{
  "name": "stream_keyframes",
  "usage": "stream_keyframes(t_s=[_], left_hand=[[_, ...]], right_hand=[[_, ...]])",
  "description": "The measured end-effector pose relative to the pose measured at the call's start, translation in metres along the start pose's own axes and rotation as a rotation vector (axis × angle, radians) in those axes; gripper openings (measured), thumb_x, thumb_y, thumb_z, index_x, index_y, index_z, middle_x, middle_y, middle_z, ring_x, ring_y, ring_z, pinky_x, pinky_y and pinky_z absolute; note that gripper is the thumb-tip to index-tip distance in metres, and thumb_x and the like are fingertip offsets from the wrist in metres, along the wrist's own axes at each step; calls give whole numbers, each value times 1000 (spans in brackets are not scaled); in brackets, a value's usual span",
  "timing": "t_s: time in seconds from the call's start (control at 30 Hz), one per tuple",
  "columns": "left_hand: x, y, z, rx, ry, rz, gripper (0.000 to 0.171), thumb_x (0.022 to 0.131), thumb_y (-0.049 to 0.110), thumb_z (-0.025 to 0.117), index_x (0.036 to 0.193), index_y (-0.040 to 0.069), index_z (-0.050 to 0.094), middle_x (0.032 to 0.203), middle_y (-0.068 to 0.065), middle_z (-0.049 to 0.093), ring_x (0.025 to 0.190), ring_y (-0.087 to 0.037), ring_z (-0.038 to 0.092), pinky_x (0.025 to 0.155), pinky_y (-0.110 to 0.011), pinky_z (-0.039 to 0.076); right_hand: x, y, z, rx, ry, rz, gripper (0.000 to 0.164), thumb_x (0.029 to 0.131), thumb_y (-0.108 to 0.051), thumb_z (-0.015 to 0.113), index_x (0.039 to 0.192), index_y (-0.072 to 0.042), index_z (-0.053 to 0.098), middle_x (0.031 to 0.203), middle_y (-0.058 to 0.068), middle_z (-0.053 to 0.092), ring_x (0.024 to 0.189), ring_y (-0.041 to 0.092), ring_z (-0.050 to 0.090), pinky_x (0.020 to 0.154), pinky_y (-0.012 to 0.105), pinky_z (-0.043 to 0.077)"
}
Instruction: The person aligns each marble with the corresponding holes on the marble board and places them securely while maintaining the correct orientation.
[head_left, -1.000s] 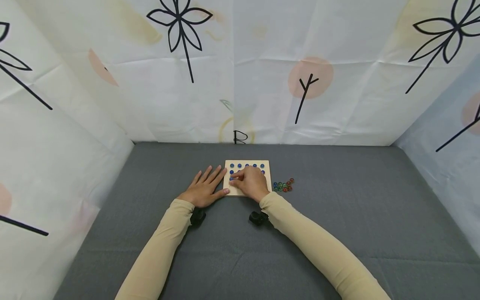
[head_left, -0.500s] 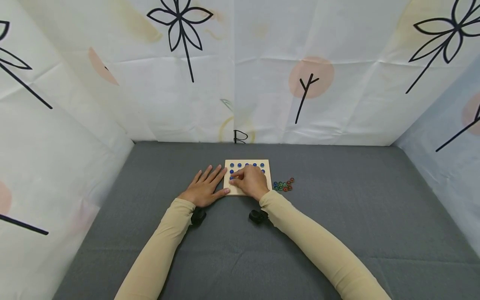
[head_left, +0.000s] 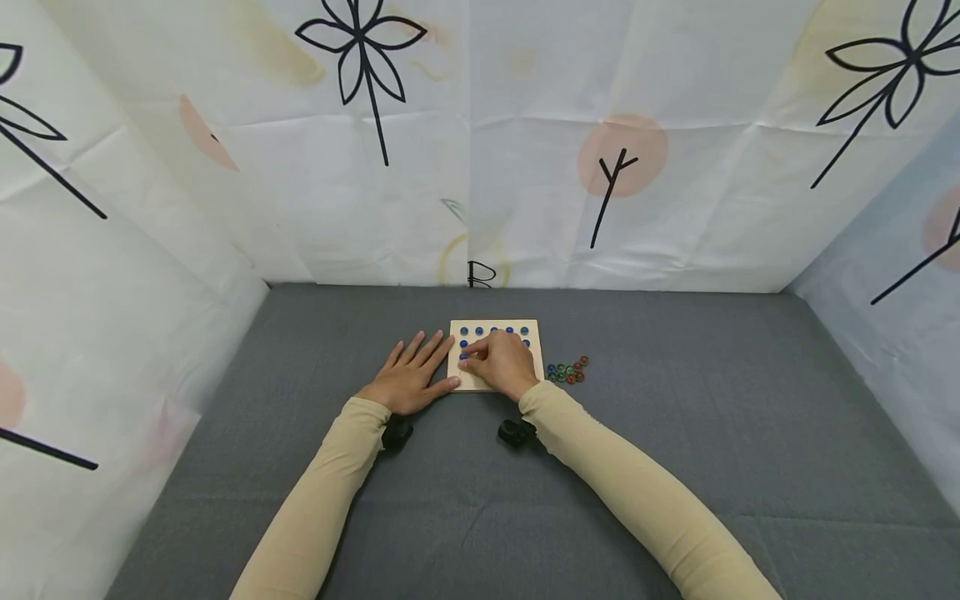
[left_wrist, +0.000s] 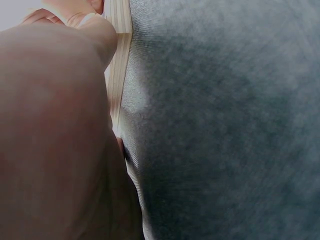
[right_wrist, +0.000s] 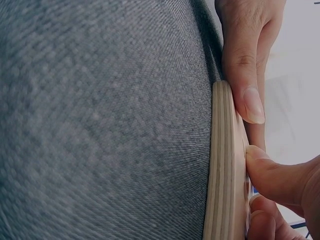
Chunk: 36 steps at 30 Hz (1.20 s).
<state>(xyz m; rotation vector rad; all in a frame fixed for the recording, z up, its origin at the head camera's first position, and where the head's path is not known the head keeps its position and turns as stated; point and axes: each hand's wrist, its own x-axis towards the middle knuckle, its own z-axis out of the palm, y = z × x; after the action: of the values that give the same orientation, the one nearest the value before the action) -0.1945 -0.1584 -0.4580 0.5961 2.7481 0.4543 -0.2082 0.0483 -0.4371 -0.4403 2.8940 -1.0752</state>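
Observation:
A pale wooden board [head_left: 457, 383] with rows of blue marbles [head_left: 464, 332] in it lies on the grey cloth. My left hand [head_left: 405, 385] rests flat and spread at the board's left side, its thumb over the near left corner. Over the board is my right hand [head_left: 504, 365], thumb and forefinger pinching a blue marble [head_left: 463, 357] in the third row at the left. In the right wrist view the thumb [right_wrist: 280, 180] lies close on the board's face, with a bit of blue between it and the curled fingers. The right hand hides the middle of the board.
Right of the board lies a small group of loose marbles [head_left: 569, 372], blue, green and reddish. Grey cloth [head_left: 675, 400] covers the table. White patterned fabric walls [head_left: 525, 208] stand at the back and both sides.

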Motion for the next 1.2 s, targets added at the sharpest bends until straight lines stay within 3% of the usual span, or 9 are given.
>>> stream_keyframes(t_s=[0.7,0.9,1.2], left_hand=[[5,-11,8,-12,0,13,79,105,63,36,165,25,4,171,-3,-1,156,-29,-10,122,-54,-11],[3,-6,4,-11,4,4,78,105,59,40,166,22,6,171,-5,2,156,-30,-7,123,-54,-9],[-3,6,-7,-5,11,-4,79,105,59,43,165,20,13,170,-7,9,156,-33,0,124,-55,-3]], right_hand=[[-6,2,0,30,33,-49,24,89,-24,82,109,-11,82,80,3,71,69,16,63,59,31,50],[-16,5,-5,74,62,-106,26,87,-21,83,110,-8,81,75,2,67,68,16,61,61,32,49],[-31,13,-23,97,110,-199,28,88,-21,82,111,-5,80,78,4,68,65,16,60,53,28,47]])
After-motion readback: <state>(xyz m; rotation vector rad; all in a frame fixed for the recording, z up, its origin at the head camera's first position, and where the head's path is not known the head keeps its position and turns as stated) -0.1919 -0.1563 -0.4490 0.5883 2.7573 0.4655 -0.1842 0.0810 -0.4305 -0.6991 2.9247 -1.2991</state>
